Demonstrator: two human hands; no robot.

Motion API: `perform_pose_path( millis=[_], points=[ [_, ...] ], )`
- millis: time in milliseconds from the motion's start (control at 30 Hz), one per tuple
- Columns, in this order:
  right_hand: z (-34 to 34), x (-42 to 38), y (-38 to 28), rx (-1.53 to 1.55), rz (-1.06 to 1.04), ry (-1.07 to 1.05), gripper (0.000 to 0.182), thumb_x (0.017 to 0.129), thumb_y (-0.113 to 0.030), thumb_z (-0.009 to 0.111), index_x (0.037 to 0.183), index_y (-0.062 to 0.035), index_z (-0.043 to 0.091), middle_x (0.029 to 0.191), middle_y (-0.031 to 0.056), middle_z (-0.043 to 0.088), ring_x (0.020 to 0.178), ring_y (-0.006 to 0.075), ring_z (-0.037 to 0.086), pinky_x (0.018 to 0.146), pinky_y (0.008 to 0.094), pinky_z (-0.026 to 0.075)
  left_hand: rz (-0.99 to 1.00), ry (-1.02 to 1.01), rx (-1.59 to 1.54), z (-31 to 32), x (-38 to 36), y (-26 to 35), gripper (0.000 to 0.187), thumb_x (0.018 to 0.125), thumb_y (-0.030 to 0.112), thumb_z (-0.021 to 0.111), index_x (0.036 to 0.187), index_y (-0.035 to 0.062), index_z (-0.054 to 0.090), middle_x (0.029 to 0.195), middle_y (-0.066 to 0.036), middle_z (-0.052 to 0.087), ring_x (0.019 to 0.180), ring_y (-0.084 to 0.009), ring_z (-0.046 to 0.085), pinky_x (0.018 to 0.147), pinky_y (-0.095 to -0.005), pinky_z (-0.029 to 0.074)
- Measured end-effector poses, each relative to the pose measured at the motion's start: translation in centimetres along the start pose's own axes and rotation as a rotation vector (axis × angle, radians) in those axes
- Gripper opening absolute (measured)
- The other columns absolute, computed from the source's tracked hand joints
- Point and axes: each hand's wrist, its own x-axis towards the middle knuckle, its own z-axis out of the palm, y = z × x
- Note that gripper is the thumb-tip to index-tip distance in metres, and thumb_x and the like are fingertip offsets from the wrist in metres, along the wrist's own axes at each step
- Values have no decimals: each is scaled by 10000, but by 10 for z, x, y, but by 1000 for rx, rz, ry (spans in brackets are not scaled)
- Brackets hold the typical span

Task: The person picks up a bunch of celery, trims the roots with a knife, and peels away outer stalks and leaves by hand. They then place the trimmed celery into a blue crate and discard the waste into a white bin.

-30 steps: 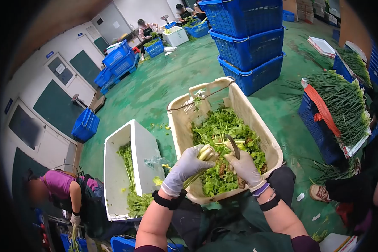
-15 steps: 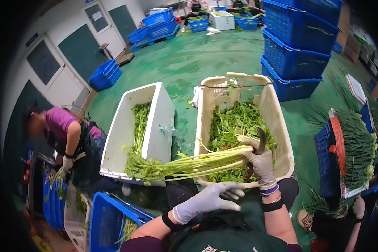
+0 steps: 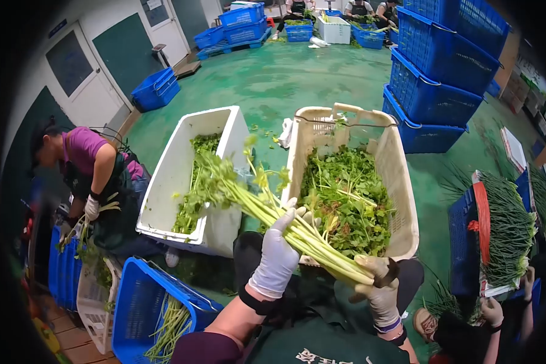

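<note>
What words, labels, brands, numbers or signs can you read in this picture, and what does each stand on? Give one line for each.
No text can be read with certainty.
Wearer's dark green apron: white characters, slanted and partly cut off, unclear.
Blue plate above the door: too small to read.
Paper on the far door: too blurred to read.
Right background: pale marks, too blurred to tell whether they are writing.
</note>
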Motion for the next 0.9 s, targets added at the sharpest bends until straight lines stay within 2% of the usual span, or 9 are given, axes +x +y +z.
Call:
perform_pose_path(
  millis=[67,133,200,300,333,433,533,633,900],
  points=[
    [-14,-2,-3,151,220,-73,1086,654,-537,811,1474,-28,312,1235,95,522,928,129,581,670,205,448,-2,-83,229,4,15,10,462,905,79,595,1337,36,438,1007,-102,573,908,-222,598,866,-427,520],
    [-35,5,5,144,263,-122,1232,619,-717,701,1515,-43,188,1253,80,512,910,112,577,643,182,420,-20,-51,251,24,9,16,465,881,48,613,1316,33,450,923,-73,577,825,-201,602,789,-381,530],
    [-35,12,1,90,212,-148,1048,771,-712,580,1502,-39,248,1221,55,544,858,82,547,663,165,409,5,-25,514,35,5,17,464,861,43,634,1295,21,471,936,-71,576,822,-195,604,777,-362,532],
    [-18,32,-6,-127,155,-290,562,1008,-382,465,1417,0,418,1219,35,596,792,75,485,767,202,440,-58,-91,619,49,8,15,446,839,49,655,1260,-6,516,917,-64,601,791,-172,611,732,-315,531],
    [-13,31,-12,-63,211,-291,525,989,-284,537,1410,8,425,1297,35,573,804,86,496,796,234,452,-91,-145,659,51,13,17,435,835,52,659,1246,-13,531,909,-64,610,778,-166,614,720,-300,529],
    [-4,49,-5,-261,19,-421,534,955,-173,591,1426,-2,406,1350,70,548,809,82,496,810,235,450,-155,-238,741,49,38,21,455,825,57,664,1253,-24,531,871,-49,611,754,-155,619,697,-288,527],
    [8,55,-6,3,255,-337,582,924,-126,623,1443,-10,384,1152,69,622,771,66,476,740,217,441,-230,-294,832,48,51,19,487,829,53,651,1286,-33,507,842,-39,598,733,-145,616,679,-287,524],
    [13,60,14,-6,289,-325,666,882,-130,685,1458,-27,367,745,-39,459,661,51,423,589,207,377,-316,-320,857,42,59,9,490,839,41,626,1303,-39,489,828,-39,602,723,-147,614,668,-275,520],
    [19,67,36,181,364,-74,644,879,-98,674,1450,-34,384,763,-48,487,631,50,419,570,191,381,-436,-298,850,27,78,-5,491,828,43,620,1298,-43,506,820,-66,617,713,-174,629,659,-297,533]
  ],
)
